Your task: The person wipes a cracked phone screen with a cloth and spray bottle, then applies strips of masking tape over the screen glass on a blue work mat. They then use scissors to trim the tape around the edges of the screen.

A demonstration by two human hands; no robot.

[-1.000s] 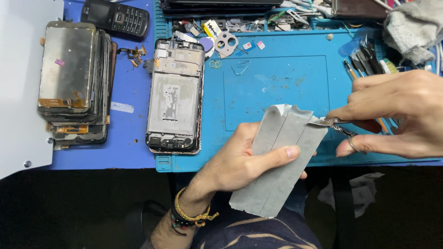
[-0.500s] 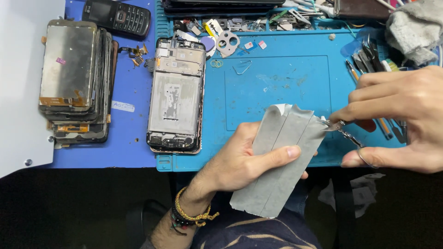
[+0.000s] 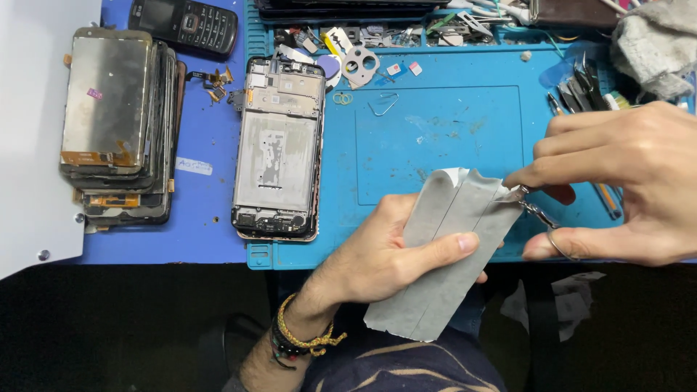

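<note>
Grey creased sheet [image 3: 443, 254] held tilted over mat edge; small scissors [image 3: 534, 210] at its upper-right corner.

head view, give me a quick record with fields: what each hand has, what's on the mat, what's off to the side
left hand: left hand holds a grey sheet from below, thumb across its face
right hand: right hand works small scissors at the sheet's upper right edge
mat: blue work mat, an opened phone frame lying at its left edge
mat top: small loose parts; hand tools at right
side: stack of phone screens, keypad phone, grey cloth
</note>
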